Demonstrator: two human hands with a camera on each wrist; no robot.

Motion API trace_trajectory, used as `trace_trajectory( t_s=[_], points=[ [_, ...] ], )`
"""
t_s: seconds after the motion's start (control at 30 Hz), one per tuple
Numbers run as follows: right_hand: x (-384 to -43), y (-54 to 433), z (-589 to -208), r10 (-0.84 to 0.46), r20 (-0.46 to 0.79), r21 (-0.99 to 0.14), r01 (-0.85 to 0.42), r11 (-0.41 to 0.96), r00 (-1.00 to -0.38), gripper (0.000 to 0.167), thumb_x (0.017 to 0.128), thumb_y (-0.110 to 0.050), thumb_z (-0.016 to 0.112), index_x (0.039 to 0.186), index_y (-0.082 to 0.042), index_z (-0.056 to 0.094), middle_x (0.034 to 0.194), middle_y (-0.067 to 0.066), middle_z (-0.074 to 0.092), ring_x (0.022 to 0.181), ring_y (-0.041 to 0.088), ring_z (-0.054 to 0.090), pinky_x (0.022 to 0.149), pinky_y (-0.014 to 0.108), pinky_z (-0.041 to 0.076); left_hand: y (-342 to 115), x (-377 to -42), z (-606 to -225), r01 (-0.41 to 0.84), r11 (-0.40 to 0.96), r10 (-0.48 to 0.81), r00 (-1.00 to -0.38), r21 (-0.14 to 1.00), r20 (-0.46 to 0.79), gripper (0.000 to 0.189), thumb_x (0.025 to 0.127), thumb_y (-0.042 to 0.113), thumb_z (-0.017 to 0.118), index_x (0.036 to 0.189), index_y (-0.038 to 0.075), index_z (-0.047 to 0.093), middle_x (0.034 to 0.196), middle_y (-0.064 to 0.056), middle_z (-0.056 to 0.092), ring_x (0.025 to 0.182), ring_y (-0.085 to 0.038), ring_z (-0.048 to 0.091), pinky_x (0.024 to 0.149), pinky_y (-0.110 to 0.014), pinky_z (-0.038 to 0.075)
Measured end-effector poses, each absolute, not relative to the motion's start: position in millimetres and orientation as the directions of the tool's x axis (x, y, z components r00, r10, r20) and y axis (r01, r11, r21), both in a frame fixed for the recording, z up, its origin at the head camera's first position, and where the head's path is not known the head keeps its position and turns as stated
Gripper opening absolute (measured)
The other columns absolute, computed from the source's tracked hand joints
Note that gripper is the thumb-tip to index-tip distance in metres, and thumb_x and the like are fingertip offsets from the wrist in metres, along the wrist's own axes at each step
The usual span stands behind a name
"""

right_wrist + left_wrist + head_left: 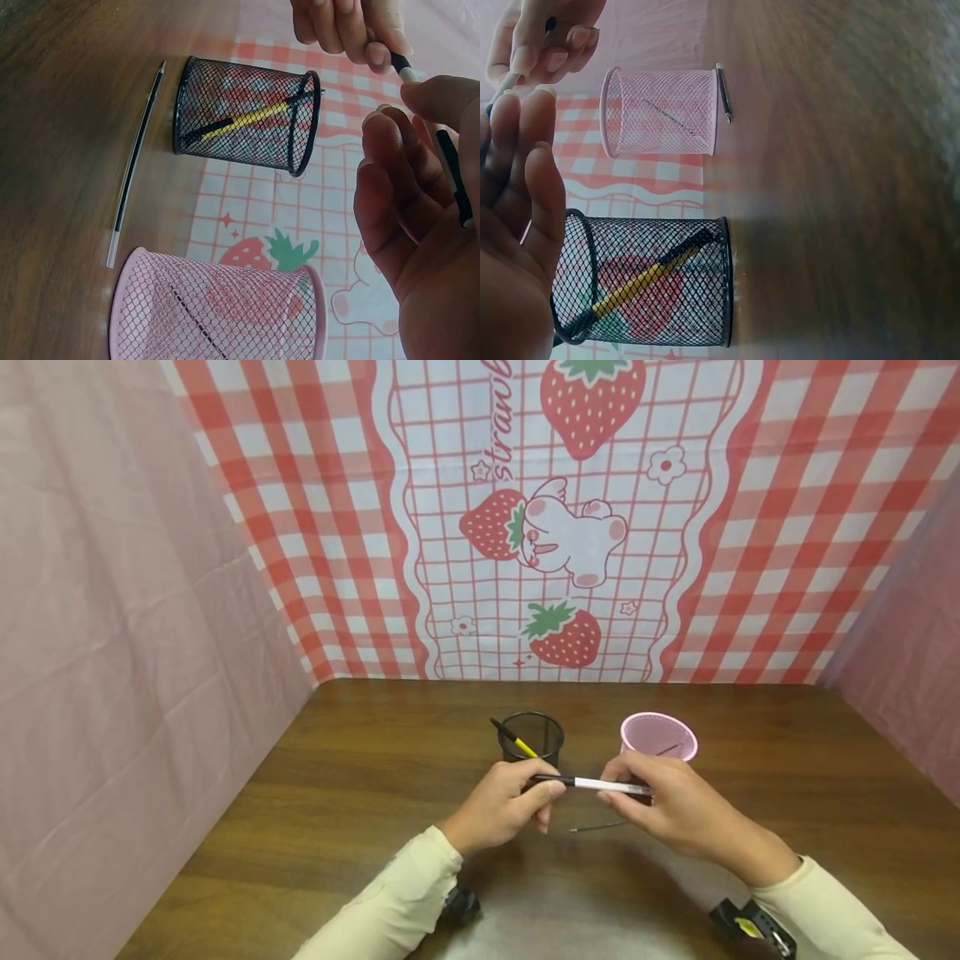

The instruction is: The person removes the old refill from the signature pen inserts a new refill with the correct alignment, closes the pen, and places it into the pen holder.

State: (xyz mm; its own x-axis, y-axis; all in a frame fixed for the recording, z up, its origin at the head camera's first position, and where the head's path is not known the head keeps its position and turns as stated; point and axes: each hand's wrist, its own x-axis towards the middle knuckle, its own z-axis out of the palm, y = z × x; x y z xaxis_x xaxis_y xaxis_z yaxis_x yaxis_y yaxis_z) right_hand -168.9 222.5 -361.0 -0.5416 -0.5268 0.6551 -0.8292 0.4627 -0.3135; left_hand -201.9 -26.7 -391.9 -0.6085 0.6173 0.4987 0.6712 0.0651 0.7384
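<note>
Both hands hold a black-and-white pen (603,785) level above the table. My left hand (501,803) pinches its black end between thumb and fingers. My right hand (675,800) grips the white barrel, where a black clip (451,161) shows in the right wrist view. Below them a thin pen refill (139,161) with a dark core and pointed tip lies on the wood; the right hand partly covers it in the head view.
Behind the left hand stands a black mesh pen cup (652,223) with a yellow-and-black pen (634,291) leaning inside. Behind the right hand is a pink mesh cup (630,82) with a thin dark stick (196,319) in it. A checked strawberry cloth (780,543) hangs at the table's back edge.
</note>
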Motion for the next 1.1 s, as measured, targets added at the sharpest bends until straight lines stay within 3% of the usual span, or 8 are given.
trace_trajectory(
  t_s=[0.27,0.5,0.73,0.97,1.1],
  points=[
    [-170.6,224.0,-361.4,-0.525,0.655,-0.312,-0.828,0.467,-0.543,0.036,0.075,0.001,0.083,0.093,-0.024,0.065,0.082,-0.02,0.057,0.068,-0.002,0.052,0.062,0.015,0.043,-28.2,-202.4,-389.8,0.655,0.06,0.653,-0.597,0.754,0.466,0.016,0.107,0.016,0.05,0.097,0.008,0.06,0.064,0.001,0.059,0.056,-0.005,0.061,0.056,-0.032,0.053],
    [-171.4,223.6,-362.7,-0.547,0.67,-0.282,-0.854,0.438,-0.502,0.025,0.082,-0.005,0.08,0.093,-0.023,0.067,0.083,-0.02,0.059,0.07,-0.002,0.052,0.063,0.018,0.044,-29.5,-204.3,-390.1,0.709,0.06,0.65,-0.562,0.703,0.511,0.014,0.106,0.014,0.051,0.098,0.009,0.061,0.065,0.004,0.058,0.056,-0.004,0.061,0.055,-0.022,0.049],
    [-172.1,224.4,-363.9,-0.548,0.67,-0.287,-0.856,0.43,-0.5,0.015,0.086,-0.008,0.078,0.093,-0.019,0.07,0.085,-0.019,0.061,0.072,-0.001,0.054,0.065,0.019,0.045,-29.6,-204.9,-390.3,0.717,0.064,0.649,-0.558,0.694,0.517,0.014,0.105,0.015,0.052,0.099,0.009,0.063,0.065,0.005,0.059,0.057,-0.001,0.06,0.056,-0.023,0.049],
    [-172.0,225.2,-363.3,-0.564,0.647,-0.306,-0.852,0.425,-0.513,0.029,0.084,0.0,0.077,0.096,-0.024,0.069,0.082,-0.013,0.064,0.071,-0.001,0.053,0.063,0.016,0.045,-30.6,-206.2,-392.2,0.719,0.056,0.649,-0.554,0.693,0.522,0.013,0.105,0.015,0.053,0.1,0.009,0.064,0.066,0.004,0.06,0.058,-0.001,0.061,0.055,-0.022,0.05],
    [-171.6,225.6,-364.0,-0.563,0.647,-0.302,-0.851,0.43,-0.514,0.025,0.086,-0.002,0.076,0.096,-0.024,0.069,0.082,-0.014,0.063,0.071,-0.002,0.052,0.063,0.015,0.043,-29.6,-204.0,-391.3,0.709,0.068,0.636,-0.573,0.701,0.518,0.011,0.104,0.011,0.055,0.1,0.008,0.065,0.065,0.002,0.06,0.057,-0.005,0.061,0.055,-0.024,0.051]
  ],
)
